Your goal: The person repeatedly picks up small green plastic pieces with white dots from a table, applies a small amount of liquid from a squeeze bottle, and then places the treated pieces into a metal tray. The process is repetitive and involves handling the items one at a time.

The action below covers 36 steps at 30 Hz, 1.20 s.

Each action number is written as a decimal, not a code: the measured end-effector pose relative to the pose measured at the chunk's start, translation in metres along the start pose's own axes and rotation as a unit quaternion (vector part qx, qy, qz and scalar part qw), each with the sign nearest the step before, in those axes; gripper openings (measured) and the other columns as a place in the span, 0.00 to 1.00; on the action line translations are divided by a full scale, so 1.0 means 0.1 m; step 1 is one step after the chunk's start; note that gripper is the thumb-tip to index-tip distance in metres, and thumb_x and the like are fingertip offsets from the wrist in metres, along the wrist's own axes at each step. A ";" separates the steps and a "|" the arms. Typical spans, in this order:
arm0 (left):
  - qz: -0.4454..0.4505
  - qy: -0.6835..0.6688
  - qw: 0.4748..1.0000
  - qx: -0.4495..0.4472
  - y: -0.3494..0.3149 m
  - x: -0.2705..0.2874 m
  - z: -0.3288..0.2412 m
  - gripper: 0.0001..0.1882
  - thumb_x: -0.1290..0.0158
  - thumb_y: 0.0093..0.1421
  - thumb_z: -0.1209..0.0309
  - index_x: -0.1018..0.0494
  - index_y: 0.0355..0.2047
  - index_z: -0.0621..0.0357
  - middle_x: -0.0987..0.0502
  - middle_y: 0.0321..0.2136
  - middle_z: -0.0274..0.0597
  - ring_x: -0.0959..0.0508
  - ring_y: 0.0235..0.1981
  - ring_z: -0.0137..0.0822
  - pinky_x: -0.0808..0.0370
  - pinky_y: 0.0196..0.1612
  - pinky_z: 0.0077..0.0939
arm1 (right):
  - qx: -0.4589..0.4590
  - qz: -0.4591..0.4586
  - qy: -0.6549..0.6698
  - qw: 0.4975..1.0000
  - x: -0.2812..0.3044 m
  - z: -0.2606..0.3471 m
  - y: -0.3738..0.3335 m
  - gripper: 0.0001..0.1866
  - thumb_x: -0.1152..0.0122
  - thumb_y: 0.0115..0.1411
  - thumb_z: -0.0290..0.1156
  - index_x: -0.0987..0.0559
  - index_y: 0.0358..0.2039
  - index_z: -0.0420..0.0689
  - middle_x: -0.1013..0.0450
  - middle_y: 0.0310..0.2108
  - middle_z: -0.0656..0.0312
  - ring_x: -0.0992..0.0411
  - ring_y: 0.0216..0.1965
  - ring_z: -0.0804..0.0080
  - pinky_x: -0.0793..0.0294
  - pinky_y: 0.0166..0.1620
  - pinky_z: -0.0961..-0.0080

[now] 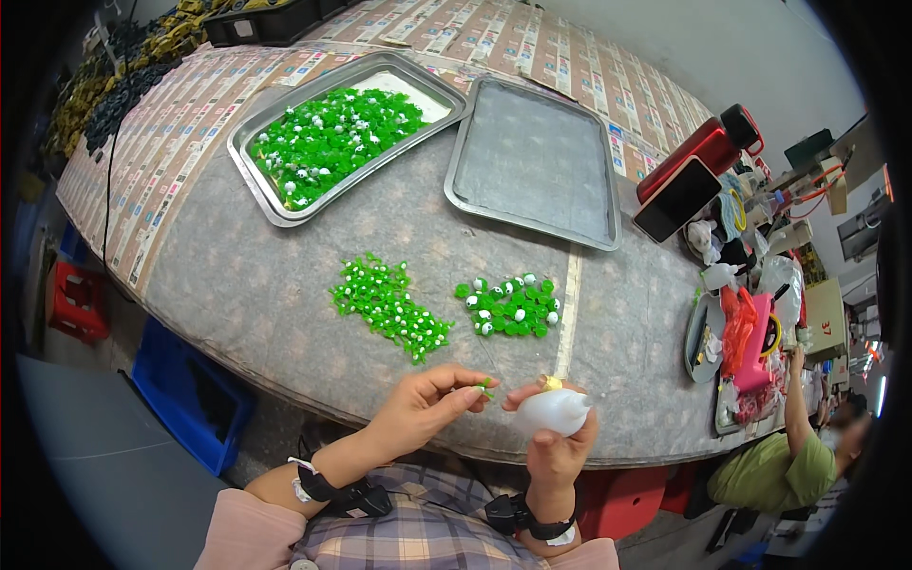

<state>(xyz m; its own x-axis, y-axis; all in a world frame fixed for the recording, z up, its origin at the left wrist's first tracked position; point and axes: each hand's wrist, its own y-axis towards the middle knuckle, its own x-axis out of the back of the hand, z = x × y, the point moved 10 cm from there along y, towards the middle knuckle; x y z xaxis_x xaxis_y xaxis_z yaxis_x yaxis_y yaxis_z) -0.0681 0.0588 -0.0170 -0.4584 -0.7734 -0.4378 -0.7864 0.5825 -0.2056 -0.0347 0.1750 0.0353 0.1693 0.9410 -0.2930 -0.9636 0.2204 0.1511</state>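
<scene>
My left hand [425,408] pinches a small green plastic piece [485,388] between thumb and fingertips. Wrapped in my right hand [562,458] is a white squeeze bottle [551,414], its yellowish tip [549,382] pointing away from me, a short gap from the green piece. Just beyond my left hand lies a loose pile of small green pieces with white spots [391,309]. Farther right is a second pile, of round green pieces with white balls [510,306] that carry dark marks. Both piles rest on the grey cloth-covered table [285,294].
A metal tray [271,211] full of green-and-white pieces stands at the back left, beside another metal tray [532,152]. To the right are a phone [676,198], a red bottle [689,152] and clutter around a pink holder [755,347]. A person in green [779,472] sits at far right.
</scene>
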 end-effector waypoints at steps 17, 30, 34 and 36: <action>-0.019 -0.149 0.988 0.040 0.00 0.10 0.12 0.10 0.52 0.51 0.76 0.30 0.35 0.65 0.27 0.26 0.41 0.27 0.28 0.28 0.29 0.35 0.19 | 0.182 -0.233 -0.175 0.939 0.55 0.65 -0.05 0.33 0.40 0.39 0.52 0.39 0.35 0.38 0.42 0.30 0.63 0.40 0.33 0.75 0.38 0.37 0.79; -0.027 -0.209 0.977 0.022 0.03 0.10 0.11 0.07 0.53 0.51 0.77 0.33 0.32 0.62 0.29 0.27 0.38 0.28 0.30 0.29 0.30 0.36 0.22 | 0.184 -0.268 -0.116 0.939 0.52 0.65 -0.01 0.30 0.36 0.35 0.50 0.38 0.29 0.42 0.43 0.24 0.66 0.43 0.27 0.78 0.43 0.34 0.81; -0.026 -0.209 0.977 0.023 0.02 0.08 0.11 0.07 0.53 0.51 0.77 0.32 0.32 0.62 0.29 0.27 0.39 0.28 0.29 0.29 0.30 0.35 0.22 | 0.179 -0.265 -0.117 0.940 0.51 0.64 -0.01 0.30 0.35 0.35 0.50 0.38 0.29 0.42 0.43 0.24 0.66 0.43 0.27 0.77 0.43 0.33 0.81; -0.022 -0.214 0.976 0.028 0.01 0.06 0.10 0.07 0.53 0.51 0.77 0.32 0.32 0.63 0.29 0.27 0.39 0.28 0.29 0.29 0.30 0.35 0.22 | 0.183 -0.279 -0.102 0.937 0.51 0.65 -0.01 0.30 0.34 0.32 0.50 0.37 0.26 0.43 0.44 0.20 0.67 0.44 0.24 0.78 0.44 0.31 0.81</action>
<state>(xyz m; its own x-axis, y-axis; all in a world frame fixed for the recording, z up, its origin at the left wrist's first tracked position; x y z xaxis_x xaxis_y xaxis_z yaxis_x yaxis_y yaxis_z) -0.0677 0.0573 -0.0288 -0.1994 -0.6297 -0.7508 -0.7721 0.5728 -0.2753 -0.0113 0.2394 0.0812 0.6980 0.6740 -0.2419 -0.5837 0.7312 0.3530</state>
